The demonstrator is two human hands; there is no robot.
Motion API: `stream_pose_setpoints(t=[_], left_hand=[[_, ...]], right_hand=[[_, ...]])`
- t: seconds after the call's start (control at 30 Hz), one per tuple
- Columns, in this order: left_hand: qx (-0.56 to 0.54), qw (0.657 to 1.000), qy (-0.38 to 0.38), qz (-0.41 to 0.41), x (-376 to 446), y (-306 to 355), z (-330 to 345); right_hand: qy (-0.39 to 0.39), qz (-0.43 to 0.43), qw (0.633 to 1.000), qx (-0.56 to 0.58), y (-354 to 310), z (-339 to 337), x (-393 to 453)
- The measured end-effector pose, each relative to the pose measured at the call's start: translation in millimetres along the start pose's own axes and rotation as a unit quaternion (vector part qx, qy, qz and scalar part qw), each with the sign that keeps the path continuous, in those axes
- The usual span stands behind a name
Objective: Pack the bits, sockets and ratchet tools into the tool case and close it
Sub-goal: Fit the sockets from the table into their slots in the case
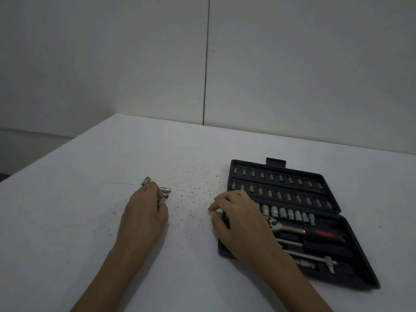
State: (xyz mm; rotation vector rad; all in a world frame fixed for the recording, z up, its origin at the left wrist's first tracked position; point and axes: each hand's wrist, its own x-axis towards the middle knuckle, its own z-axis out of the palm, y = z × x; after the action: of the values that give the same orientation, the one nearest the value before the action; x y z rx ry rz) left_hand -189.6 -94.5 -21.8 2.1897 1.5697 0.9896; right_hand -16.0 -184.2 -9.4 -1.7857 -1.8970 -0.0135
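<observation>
A black tool case lies open on the white table at the right. Its lid holds two rows of bits. The lower half holds a row of sockets, a red-handled ratchet and extension bars. My right hand rests on the case's left end, thumb over its edge. My left hand lies on the table over loose silver sockets, its fingers curled round at least one of them. One more socket lies just beyond its fingertips.
Dark specks are scattered on the table between my hands. A pale wall stands behind the table's far edge. The table's left edge drops off at the far left.
</observation>
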Motion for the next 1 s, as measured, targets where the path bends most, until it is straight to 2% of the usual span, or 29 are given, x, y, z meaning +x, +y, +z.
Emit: stream_pose_setpoints(t=[0.2,0.4,0.57,0.73,1.0], left_hand=[[-0.010,1.000,0.001,-0.014,-0.2,1.7,-3.0],[-0.122,0.992,0.008,0.026,-0.4,23.5,-4.3],[-0.247,0.966,-0.057,0.042,4.0,43.1,-0.2],[-0.291,0.948,-0.115,0.064,12.7,61.6,11.9],[-0.323,0.922,-0.180,0.115,12.6,100.4,43.6]], right_hand=[[0.001,0.001,1.000,0.007,0.4,0.3,0.3],[-0.003,0.013,0.998,0.059,2.5,-4.5,0.7],[0.007,0.052,0.989,0.140,4.9,-14.5,4.2],[0.019,0.103,0.960,0.261,13.6,-30.7,3.4],[0.052,0.155,0.931,0.326,43.2,-56.1,-13.8]])
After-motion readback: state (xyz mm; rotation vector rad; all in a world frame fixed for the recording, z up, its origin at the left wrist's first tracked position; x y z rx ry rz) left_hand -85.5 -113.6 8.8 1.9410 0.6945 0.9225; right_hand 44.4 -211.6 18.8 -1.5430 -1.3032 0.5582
